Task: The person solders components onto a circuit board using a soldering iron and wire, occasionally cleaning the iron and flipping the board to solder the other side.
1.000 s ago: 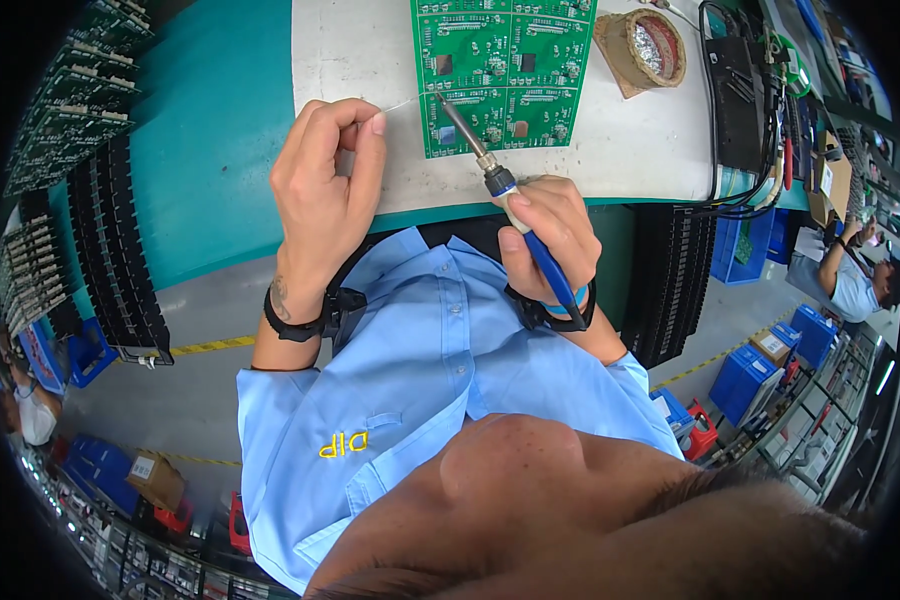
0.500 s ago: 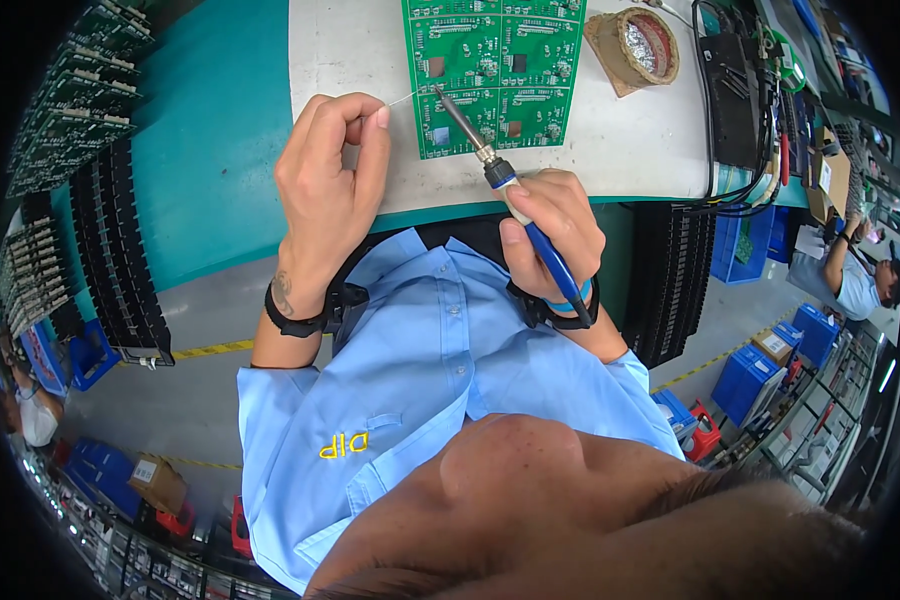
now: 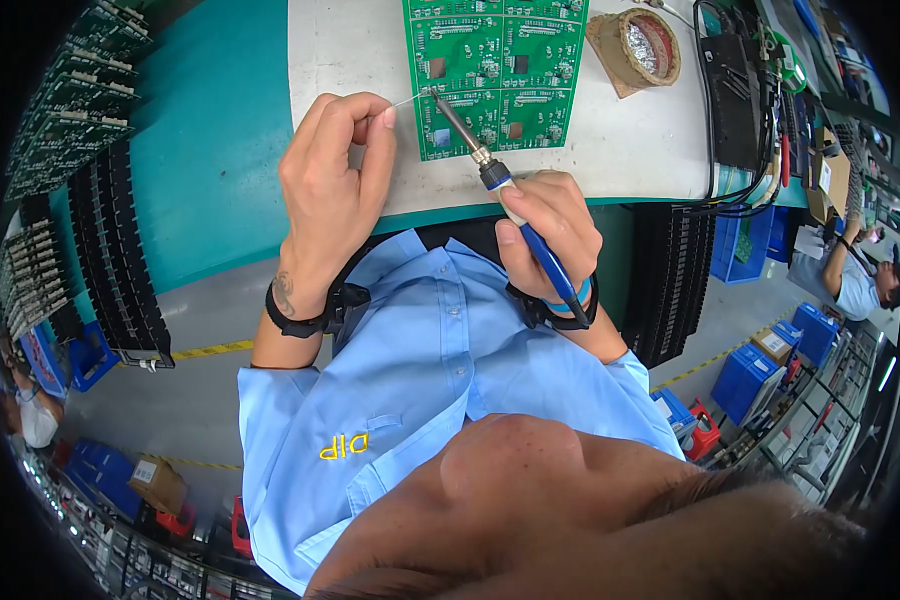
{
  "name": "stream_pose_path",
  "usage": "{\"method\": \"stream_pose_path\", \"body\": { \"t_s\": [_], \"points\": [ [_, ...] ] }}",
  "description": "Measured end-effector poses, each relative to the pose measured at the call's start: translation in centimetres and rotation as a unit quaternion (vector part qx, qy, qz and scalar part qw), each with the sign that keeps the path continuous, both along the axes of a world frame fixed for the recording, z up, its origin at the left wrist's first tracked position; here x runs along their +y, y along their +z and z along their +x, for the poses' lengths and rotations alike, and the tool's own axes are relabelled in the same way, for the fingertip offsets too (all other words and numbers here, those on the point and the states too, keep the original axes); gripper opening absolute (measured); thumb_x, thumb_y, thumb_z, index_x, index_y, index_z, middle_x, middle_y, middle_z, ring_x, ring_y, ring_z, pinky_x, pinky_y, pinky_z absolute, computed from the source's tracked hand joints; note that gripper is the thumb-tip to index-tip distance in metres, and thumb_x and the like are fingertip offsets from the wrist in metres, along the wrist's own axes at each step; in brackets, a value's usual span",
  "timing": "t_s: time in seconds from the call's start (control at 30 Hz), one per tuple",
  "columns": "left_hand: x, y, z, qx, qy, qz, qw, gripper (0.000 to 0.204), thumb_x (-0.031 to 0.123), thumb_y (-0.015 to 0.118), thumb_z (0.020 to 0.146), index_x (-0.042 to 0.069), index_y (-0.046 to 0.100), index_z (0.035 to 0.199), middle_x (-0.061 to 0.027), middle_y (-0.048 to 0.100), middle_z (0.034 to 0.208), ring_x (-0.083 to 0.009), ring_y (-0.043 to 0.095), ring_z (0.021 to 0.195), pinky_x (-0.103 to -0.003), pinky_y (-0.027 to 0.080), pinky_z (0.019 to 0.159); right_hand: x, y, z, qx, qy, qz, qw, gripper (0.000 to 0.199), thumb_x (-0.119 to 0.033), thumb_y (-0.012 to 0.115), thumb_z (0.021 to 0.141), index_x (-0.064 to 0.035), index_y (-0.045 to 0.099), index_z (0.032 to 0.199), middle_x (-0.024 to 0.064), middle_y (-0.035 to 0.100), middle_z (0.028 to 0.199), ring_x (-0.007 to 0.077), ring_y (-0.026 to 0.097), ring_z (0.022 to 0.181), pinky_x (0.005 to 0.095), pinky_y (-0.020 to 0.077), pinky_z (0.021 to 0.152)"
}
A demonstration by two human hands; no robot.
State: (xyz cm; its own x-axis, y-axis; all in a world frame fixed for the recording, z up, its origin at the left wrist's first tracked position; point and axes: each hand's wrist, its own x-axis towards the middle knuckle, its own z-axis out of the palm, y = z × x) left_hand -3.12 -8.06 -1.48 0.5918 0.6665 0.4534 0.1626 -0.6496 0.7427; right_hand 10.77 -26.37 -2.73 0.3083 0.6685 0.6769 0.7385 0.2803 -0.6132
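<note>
Both forearms rise from the lower edge, black bands at the wrists; the left hand [image 3: 332, 180] pinches thumb against forefinger; the right hand [image 3: 550, 235] is curled in a pen-like grip.

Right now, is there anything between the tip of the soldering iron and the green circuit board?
Nothing visible. The right hand holds the soldering iron, whose tip already rests at the green circuit board near its left edge. Only the thin solder wire from the left hand meets it there.

My bench [image 3: 350, 60] has a white mat over a teal top. The green circuit board [image 3: 497, 75] lies on it; right of the board sits a tip-cleaner pot [image 3: 638, 45], then a black unit [image 3: 732, 100].
</note>
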Motion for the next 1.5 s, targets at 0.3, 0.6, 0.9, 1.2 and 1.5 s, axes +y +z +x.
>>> {"method": "stream_pose_path", "body": {
  "t_s": [0.3, 0.6, 0.9, 1.2, 1.5],
  "points": [
    [0.0, 0.1, 0.1, 0.004, -0.003, 0.003, 1.0, 0.008, 0.0, 0.072, 0.093, 0.002, 0.067, 0.097, -0.0067, 0.062, 0.08, -0.0164, 0.059, 0.066, -0.031, 0.048, 0.058, -0.1, 0.1, 0.0, 0.0, 0.0, -0.007, 1.0, 0.036, 0.003, 0.076, 0.077, 0.0023, 0.073, 0.113, 0.0165, 0.073, 0.096, 0.0287, 0.067, 0.08, 0.0367, 0.0528, 0.072],
    [-0.1, 0.2, -0.2, 0.003, 0.003, -0.008, 1.0, 0.007, 0.0, 0.073, 0.093, 0.002, 0.066, 0.096, -0.0056, 0.061, 0.079, -0.014, 0.057, 0.066, -0.029, 0.046, 0.057, -1.9, 0.7, 1.3, -0.022, -0.036, 0.001, 0.999, 0.025, -0.004, 0.069, 0.091, 0.0044, 0.068, 0.115, 0.0193, 0.074, 0.096, 0.0308, 0.07, 0.084, 0.0417, 0.0559, 0.078],
    [-0.4, 0.2, -0.3, 0.001, 0.018, -0.041, 0.999, 0.008, 0.001, 0.071, 0.094, 0.002, 0.064, 0.097, -0.0053, 0.061, 0.08, -0.0135, 0.058, 0.066, -0.029, 0.046, 0.056, -2.7, 0.8, 6.9, 0.09, -0.293, -0.05, 0.951, 0.03, 0.0, 0.056, 0.099, 0.0068, 0.061, 0.128, 0.0226, 0.07, 0.113, 0.0298, 0.07, 0.099, 0.0386, 0.0566, 0.087],
    [-0.2, 0.2, 0.9, -0.02, -0.003, 0.015, 1.0, 0.007, -0.001, 0.07, 0.093, 0.002, 0.065, 0.097, -0.0078, 0.063, 0.083, -0.0177, 0.062, 0.069, -0.032, 0.048, 0.06, -1.2, 1.2, 1.8, -0.003, -0.011, 0.037, 0.999, 0.028, -0.012, 0.066, 0.096, 0.0062, 0.067, 0.116, 0.0183, 0.074, 0.093, 0.0274, 0.067, 0.083, 0.0408, 0.0521, 0.076],
    [-0.5, -0.3, 0.6, -0.024, 0.001, 0.02, 1.0, 0.009, -0.002, 0.071, 0.089, 0.002, 0.066, 0.095, -0.0083, 0.063, 0.083, -0.0199, 0.062, 0.069, -0.033, 0.05, 0.063, -0.6, 0.7, 1.0, 0.007, 0.001, -0.015, 1.0, 0.023, -0.009, 0.068, 0.093, 0.0047, 0.069, 0.112, 0.0183, 0.075, 0.09, 0.0299, 0.067, 0.08, 0.0406, 0.0529, 0.076]
  ]
}}
